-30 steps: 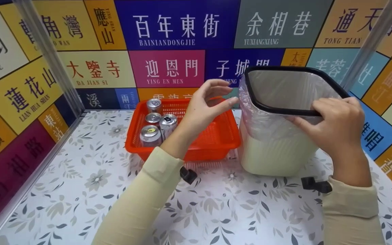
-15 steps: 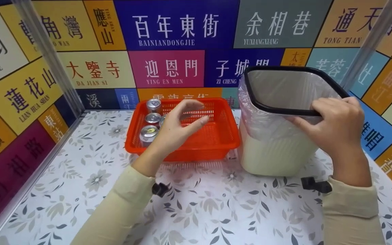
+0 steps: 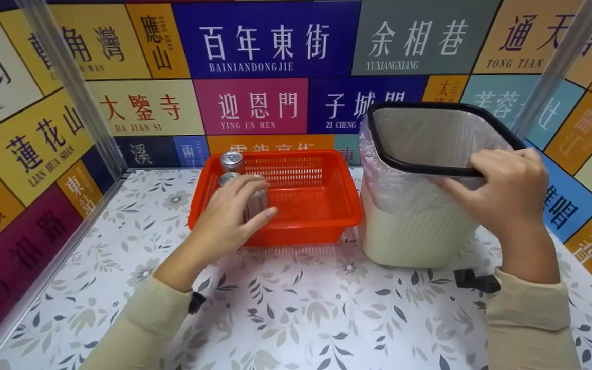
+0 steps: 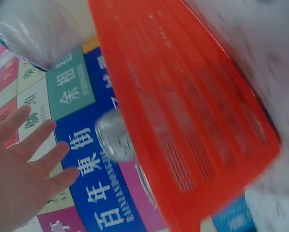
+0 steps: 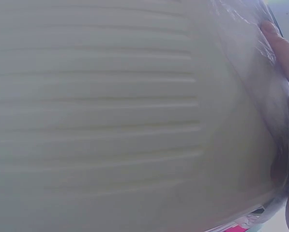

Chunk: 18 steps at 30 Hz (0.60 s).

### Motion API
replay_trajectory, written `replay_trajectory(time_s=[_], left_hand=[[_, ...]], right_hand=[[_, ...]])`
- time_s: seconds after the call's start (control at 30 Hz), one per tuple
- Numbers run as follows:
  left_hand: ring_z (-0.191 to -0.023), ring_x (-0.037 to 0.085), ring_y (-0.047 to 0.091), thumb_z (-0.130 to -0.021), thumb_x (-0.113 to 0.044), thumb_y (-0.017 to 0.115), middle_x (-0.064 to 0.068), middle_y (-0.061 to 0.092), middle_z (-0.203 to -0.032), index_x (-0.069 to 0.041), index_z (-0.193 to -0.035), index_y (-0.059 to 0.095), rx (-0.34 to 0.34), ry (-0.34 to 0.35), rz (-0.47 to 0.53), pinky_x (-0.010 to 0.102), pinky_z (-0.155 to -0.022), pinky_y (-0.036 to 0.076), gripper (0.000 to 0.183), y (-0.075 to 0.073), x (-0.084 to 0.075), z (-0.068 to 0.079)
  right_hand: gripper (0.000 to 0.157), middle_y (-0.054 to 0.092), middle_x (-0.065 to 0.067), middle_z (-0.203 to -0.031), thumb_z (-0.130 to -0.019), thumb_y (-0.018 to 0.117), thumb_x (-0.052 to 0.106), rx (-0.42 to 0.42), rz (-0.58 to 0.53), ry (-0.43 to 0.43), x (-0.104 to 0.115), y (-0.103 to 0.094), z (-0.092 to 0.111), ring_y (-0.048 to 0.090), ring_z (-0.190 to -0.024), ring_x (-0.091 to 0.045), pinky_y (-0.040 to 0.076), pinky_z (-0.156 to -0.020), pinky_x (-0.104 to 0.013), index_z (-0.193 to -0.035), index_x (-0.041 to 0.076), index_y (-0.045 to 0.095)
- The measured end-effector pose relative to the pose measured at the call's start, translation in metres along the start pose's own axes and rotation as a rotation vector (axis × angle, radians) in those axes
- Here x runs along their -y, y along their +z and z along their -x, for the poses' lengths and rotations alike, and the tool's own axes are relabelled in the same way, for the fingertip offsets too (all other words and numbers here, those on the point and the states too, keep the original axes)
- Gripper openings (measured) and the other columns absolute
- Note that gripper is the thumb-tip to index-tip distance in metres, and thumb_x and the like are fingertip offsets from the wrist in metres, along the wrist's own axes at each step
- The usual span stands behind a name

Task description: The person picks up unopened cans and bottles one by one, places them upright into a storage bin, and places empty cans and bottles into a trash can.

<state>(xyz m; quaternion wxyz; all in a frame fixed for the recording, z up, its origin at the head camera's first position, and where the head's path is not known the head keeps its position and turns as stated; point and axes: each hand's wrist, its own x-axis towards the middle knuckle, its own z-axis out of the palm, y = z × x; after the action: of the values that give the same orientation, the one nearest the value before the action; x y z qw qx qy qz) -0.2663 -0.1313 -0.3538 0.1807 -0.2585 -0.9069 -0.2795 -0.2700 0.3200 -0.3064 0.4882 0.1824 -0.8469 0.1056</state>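
My left hand [image 3: 224, 218] hovers over the left end of a red plastic basket [image 3: 301, 234], its fingers spread above the drink cans. Part of one silver can [image 3: 256, 203] shows between thumb and fingers. Farther back stand two more cans, the rear one [image 3: 232, 161] in plain sight; the front left can is hidden by the hand. In the left wrist view the fingers [image 4: 35, 140] are apart from a can [image 4: 114, 135] rising above the basket's edge. My right hand [image 3: 512, 190] grips the black rim of a cream trash bin [image 3: 414, 239], thumb outside over its clear plastic liner [image 3: 386, 187].
The bin stands just right of the basket on a table [image 3: 296, 308] with a leaf-patterned cover. Behind them rises a wall of colourful sign panels [image 3: 265, 38]. Metal posts [image 3: 72, 87] mark the corners.
My left hand has moved left and down from beside the bin, across the basket, to over the cans. My right hand keeps its grip on the bin's rim.
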Motion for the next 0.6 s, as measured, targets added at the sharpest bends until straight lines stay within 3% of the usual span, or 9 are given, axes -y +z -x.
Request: replay_trajectory(time_s=[0.13,0.23,0.43,0.6], left_hand=[[-0.152,0.038,0.038,-0.103,-0.056,0.063,0.013,0.049,-0.160,-0.013,-0.155,0.054,0.012,0.011,-0.185,0.060,-0.129,0.019,0.068,-0.005,0.011,0.012],[-0.157,0.040,0.030,-0.102,-0.061,0.061,0.016,0.042,-0.166,-0.014,-0.160,0.049,0.044,-0.049,-0.242,0.065,-0.128,0.015,0.075,-0.010,0.020,0.019],[-0.163,0.043,0.008,-0.102,-0.070,0.054,0.016,0.019,-0.176,-0.019,-0.167,0.037,0.099,-0.210,-0.252,0.070,-0.127,0.004,0.084,-0.022,0.049,0.032],[-0.163,0.045,-0.001,-0.100,-0.074,0.051,0.018,0.011,-0.178,-0.020,-0.170,0.027,0.137,-0.317,-0.211,0.072,-0.125,-0.002,0.091,-0.032,0.078,0.042]], right_hand=[[0.064,0.047,-0.011,-0.059,-0.083,0.082,0.056,0.011,0.003,0.002,0.000,-0.001,0.000,0.044,-0.057,-0.030,0.032,-0.072,-0.051,-0.064,0.010,0.042],[0.064,0.048,-0.011,-0.060,-0.083,0.083,0.056,0.018,0.005,0.003,0.000,-0.002,0.000,0.045,-0.058,-0.030,0.032,-0.073,-0.052,-0.065,0.010,0.043],[0.063,0.049,-0.012,-0.061,-0.083,0.084,0.055,0.017,-0.004,0.006,0.001,-0.002,0.000,0.046,-0.059,-0.030,0.033,-0.074,-0.052,-0.066,0.009,0.045],[0.062,0.052,-0.013,-0.062,-0.084,0.083,0.055,0.026,-0.003,0.005,0.001,-0.002,0.000,0.048,-0.061,-0.031,0.033,-0.074,-0.051,-0.066,0.008,0.047]])
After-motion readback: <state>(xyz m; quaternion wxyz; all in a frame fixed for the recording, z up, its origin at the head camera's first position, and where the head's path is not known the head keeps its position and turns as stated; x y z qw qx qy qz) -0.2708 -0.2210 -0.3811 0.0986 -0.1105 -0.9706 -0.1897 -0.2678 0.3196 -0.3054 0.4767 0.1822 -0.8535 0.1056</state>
